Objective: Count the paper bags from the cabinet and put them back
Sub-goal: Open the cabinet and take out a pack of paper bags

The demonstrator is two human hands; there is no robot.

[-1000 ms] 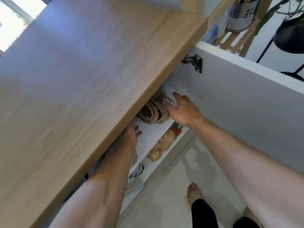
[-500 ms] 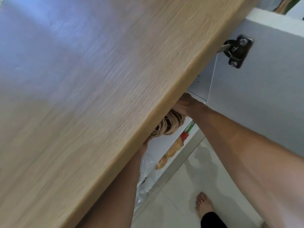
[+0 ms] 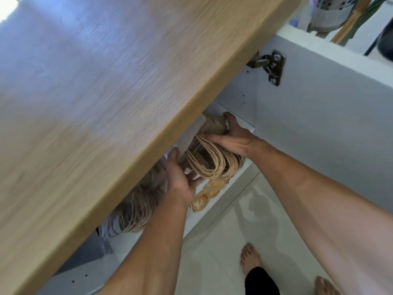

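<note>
A pale wooden countertop juts over an open white cabinet, with light floor tiles below. Just under the counter's edge, a thick stack of brown paper bags stands on the cabinet shelf, folded tops toward twelve o'clock and twisted paper handles drooping in loops toward six.

The right hand comes in from three o'clock and grips the stack near its top, fingers hooked over the folded edges and thumb laid along the near face. The left hand meets the stack from seven o'clock. The fingers that show lie straight against its flank, thumb spread under the handles, so it presses and steadies rather than clasps. Its fingertips are hidden beneath the counter.

To my eye this is the fetching step: both hands have the bundle between them, and it has not cleared the shelf. The next move calls for drawing it out toward four o'clock, low enough to clear the counter edge, with the loops kept from snagging.

At eight o'clock from the stack sits a second cluster of twisted handles, half shadowed. An orange-tinted packet lies just below the loops. The open cabinet door stands at three o'clock, its metal hinge at one. A bare foot rests on the tiles at five.
</note>
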